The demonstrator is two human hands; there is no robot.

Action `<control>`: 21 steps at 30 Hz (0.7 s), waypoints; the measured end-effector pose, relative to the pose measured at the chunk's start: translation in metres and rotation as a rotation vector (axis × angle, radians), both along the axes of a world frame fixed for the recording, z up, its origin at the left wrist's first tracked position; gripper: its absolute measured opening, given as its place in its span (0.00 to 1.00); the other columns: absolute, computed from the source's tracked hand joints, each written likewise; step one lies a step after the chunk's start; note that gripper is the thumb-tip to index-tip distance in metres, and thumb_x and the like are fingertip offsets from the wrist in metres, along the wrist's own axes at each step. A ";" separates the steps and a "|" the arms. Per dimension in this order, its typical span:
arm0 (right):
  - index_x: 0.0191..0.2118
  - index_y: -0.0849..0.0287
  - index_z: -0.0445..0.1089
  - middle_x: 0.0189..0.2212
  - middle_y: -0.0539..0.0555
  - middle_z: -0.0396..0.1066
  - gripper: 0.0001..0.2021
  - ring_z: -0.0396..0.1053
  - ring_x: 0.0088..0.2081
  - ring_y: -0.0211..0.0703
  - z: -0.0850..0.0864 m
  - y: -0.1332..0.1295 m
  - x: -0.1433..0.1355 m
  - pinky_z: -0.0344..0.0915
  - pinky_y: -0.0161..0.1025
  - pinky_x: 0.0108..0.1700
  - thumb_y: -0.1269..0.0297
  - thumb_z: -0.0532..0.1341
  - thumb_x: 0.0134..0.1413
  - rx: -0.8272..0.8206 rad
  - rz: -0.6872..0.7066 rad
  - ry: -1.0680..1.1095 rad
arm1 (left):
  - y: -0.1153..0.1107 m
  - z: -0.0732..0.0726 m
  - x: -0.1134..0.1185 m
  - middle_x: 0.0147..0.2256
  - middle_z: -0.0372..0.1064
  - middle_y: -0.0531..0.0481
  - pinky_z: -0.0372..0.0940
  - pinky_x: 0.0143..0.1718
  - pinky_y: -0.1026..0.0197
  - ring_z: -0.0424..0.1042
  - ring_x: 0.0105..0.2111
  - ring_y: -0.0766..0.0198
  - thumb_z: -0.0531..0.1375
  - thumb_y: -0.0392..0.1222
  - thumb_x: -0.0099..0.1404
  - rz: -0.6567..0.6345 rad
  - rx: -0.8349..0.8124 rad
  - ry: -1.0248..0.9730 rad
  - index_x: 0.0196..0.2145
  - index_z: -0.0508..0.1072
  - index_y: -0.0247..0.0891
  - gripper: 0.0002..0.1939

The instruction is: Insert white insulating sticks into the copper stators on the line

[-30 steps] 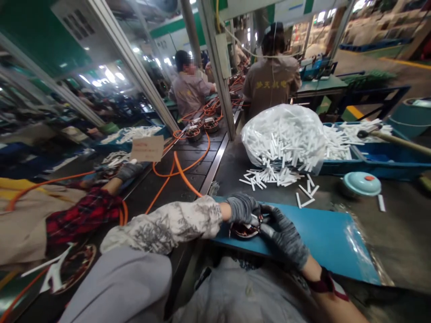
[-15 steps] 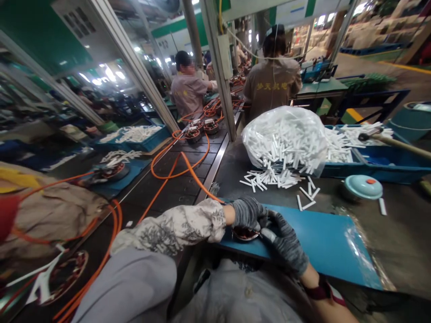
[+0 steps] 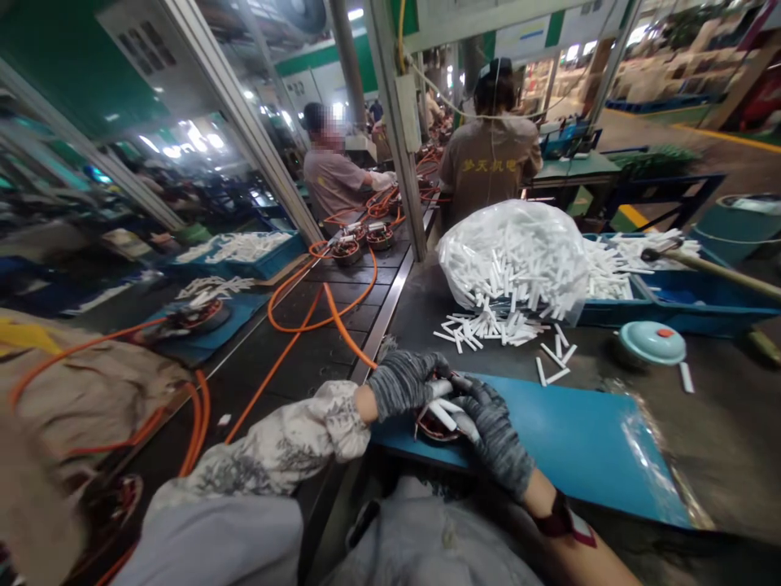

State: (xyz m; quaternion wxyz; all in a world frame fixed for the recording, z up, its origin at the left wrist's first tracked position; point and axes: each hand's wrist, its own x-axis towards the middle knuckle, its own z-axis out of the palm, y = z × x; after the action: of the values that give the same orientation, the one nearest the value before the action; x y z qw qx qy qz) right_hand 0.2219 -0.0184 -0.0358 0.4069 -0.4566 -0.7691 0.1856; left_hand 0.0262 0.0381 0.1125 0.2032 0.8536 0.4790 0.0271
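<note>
A round stator (image 3: 437, 430) with copper-red windings lies at the near left end of a blue mat (image 3: 567, 439). White sleeve pieces (image 3: 444, 416) stick out across its top. My left hand (image 3: 403, 384), in a grey striped glove, reaches over the far left side with fingers curled at the wires. Opposite it, my right hand (image 3: 497, 435) in a matching glove is closed at the stator's right side, its thumb beside the white sleeves. Fingertips of both hands meet closely above the stator, and what they pinch is hidden.
A clear bag (image 3: 512, 252) of white sleeves spills onto the bench beside blue bins (image 3: 708, 305). A light-blue lidded bowl (image 3: 652, 343) stands at right. Orange tubing (image 3: 347, 330) and more stators (image 3: 346, 248) lie on the line at left. Co-workers sit further along.
Both hands have shifted slightly left and apart, uncovering white sleeves on the stator. At the far left, the nearby person's arm and the stator there have moved.
</note>
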 end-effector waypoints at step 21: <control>0.55 0.58 0.73 0.50 0.62 0.79 0.21 0.78 0.49 0.54 0.009 -0.001 0.000 0.75 0.52 0.54 0.51 0.56 0.66 -0.273 -0.208 0.266 | -0.003 -0.007 0.008 0.39 0.80 0.51 0.66 0.47 0.61 0.78 0.41 0.60 0.64 0.51 0.68 0.090 -0.031 -0.093 0.45 0.80 0.39 0.15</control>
State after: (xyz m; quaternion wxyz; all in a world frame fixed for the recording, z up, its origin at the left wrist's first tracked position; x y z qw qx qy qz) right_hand 0.2215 -0.0197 -0.0264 0.4559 -0.5559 -0.6252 0.3038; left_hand 0.0343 0.0349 0.1059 0.2370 0.8256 0.5075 0.0683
